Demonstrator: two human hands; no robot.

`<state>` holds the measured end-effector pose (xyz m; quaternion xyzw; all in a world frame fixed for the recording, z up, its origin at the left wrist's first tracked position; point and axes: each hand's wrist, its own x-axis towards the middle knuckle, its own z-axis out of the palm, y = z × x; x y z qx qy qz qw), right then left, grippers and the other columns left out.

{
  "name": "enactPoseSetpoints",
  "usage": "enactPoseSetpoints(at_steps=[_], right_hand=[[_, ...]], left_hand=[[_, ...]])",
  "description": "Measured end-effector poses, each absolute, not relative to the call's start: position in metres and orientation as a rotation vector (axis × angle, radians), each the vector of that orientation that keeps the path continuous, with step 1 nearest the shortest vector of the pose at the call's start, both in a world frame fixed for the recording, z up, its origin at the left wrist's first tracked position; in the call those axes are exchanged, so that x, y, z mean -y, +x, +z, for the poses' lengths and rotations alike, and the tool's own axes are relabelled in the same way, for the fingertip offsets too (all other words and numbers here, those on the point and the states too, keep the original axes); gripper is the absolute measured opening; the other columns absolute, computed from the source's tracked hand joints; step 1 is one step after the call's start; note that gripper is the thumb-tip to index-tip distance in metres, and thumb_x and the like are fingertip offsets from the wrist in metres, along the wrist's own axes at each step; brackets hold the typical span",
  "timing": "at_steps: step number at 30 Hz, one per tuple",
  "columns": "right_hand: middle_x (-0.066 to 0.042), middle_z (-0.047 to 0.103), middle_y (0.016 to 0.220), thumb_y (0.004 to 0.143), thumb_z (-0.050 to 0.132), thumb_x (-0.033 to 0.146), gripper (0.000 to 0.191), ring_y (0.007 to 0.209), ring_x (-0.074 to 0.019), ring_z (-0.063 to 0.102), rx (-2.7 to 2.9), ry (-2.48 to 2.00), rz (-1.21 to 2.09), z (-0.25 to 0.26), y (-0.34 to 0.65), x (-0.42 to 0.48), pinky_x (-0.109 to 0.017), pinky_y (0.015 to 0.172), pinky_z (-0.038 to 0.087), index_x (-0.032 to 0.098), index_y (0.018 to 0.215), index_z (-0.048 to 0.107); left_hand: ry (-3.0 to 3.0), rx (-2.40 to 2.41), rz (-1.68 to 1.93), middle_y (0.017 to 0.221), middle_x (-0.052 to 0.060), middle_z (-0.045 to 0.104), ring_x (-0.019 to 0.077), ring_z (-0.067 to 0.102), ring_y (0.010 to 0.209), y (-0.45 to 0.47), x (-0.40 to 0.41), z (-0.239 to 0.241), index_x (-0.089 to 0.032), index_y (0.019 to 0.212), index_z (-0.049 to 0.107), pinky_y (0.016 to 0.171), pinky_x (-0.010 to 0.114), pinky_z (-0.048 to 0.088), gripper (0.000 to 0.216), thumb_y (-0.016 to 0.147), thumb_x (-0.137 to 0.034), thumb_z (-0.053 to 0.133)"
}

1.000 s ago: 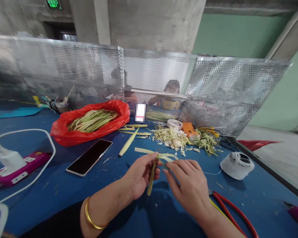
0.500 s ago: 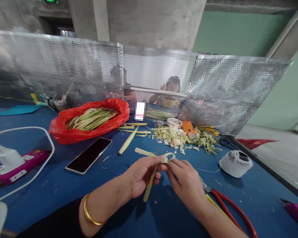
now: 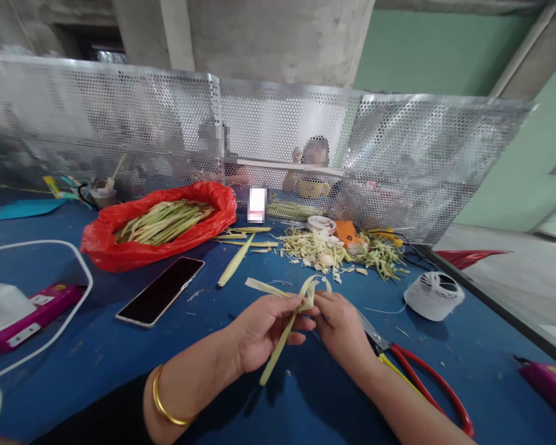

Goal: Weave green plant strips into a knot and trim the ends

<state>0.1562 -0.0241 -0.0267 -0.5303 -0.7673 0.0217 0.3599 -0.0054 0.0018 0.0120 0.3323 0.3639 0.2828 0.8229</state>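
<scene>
Pale green strips of leaf (image 3: pixel 278 349), looking like corn husk, cross and loop between my two hands above the blue table. My left hand (image 3: pixel 269 324) pinches them where they cross, thumb on top; one end hangs down toward me and another points up left. Close against it, my right hand (image 3: pixel 340 324) has its fingers curled at the looped end, and its fingertips are partly hidden. Scissors with red handles (image 3: pixel 426 374) lie partly under my right forearm, beside something yellow. Beyond my hands lies a single pointed husk leaf (image 3: pixel 235 262).
A red plastic bag (image 3: pixel 157 256) holds many leaf strips. A phone (image 3: pixel 161 290), a purple power strip (image 3: pixel 32 315) and its white cable lie left. Scraps (image 3: pixel 315 250), tape (image 3: pixel 322 224) and a white spool of string (image 3: pixel 433 295) are right. People sit behind a perforated metal screen (image 3: pixel 278 117).
The loop of leaf strip at my fingertips stands taller and more open. My right hand has shifted slightly, showing more of the scissors' blades. The whole view has moved a little.
</scene>
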Motion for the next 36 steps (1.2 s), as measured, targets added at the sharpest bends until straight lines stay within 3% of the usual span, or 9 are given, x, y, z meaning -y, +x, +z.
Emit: enactPoseSetpoints(at_steps=[9,14,17,23,28,36], right_hand=[[-0.004,0.065,0.069,0.077,0.047,0.008,0.024,0.071,-0.0191,0.057,1.912,-1.317,0.2,-0.027,0.156,0.022,-0.03,0.071,0.038,0.02,0.068,0.066],[-0.006,0.071,0.096,0.078,0.056,0.02,0.028,0.092,-0.0228,0.062,1.483,-1.141,0.899,-0.014,0.15,0.026,-0.036,0.087,0.044,0.021,0.102,0.07],[-0.007,0.072,0.096,0.076,0.064,0.028,0.03,0.096,-0.0244,0.063,1.193,-1.019,1.18,-0.009,0.146,0.028,-0.038,0.092,0.043,0.018,0.104,0.07],[-0.006,0.072,0.072,0.066,0.075,0.039,0.023,0.077,-0.0228,0.064,1.093,-1.183,0.983,-0.018,0.143,0.024,-0.033,0.076,0.047,0.017,0.073,0.075],[-0.006,0.072,0.072,0.068,0.072,0.042,0.026,0.074,-0.0221,0.062,1.135,-1.271,0.93,-0.023,0.145,0.022,-0.032,0.074,0.045,0.016,0.07,0.073],[-0.005,0.071,0.072,0.072,0.069,0.037,0.022,0.072,-0.0208,0.061,1.123,-1.306,0.889,-0.027,0.15,0.022,-0.031,0.072,0.043,0.016,0.069,0.073]], left_hand=[[0.763,-0.725,0.58,0.086,0.007,0.072,0.0084,0.062,0.055,-0.003,0.001,0.008,-0.012,0.09,0.072,0.049,0.017,0.049,0.018,0.081,-0.026,0.065],[0.75,-0.776,0.737,0.085,0.007,0.072,0.0096,0.065,0.066,-0.002,-0.002,0.003,-0.012,0.096,0.072,0.059,0.017,0.052,0.019,0.084,-0.024,0.063],[0.747,-0.791,0.769,0.082,0.006,0.071,0.0099,0.065,0.069,-0.002,-0.004,-0.001,-0.012,0.096,0.072,0.061,0.018,0.053,0.019,0.084,-0.024,0.063],[0.748,-0.829,0.709,0.079,0.007,0.07,0.011,0.064,0.066,0.002,-0.002,-0.007,-0.01,0.088,0.071,0.063,0.021,0.054,0.023,0.079,-0.03,0.069],[0.746,-0.951,0.758,0.078,0.009,0.07,0.0108,0.062,0.06,0.003,-0.001,-0.007,-0.008,0.082,0.068,0.062,0.023,0.054,0.013,0.078,-0.02,0.066],[0.793,-0.928,0.656,0.068,0.006,0.067,0.0103,0.06,0.054,0.001,-0.001,-0.004,-0.008,0.078,0.068,0.057,0.022,0.052,0.012,0.073,-0.019,0.068]])
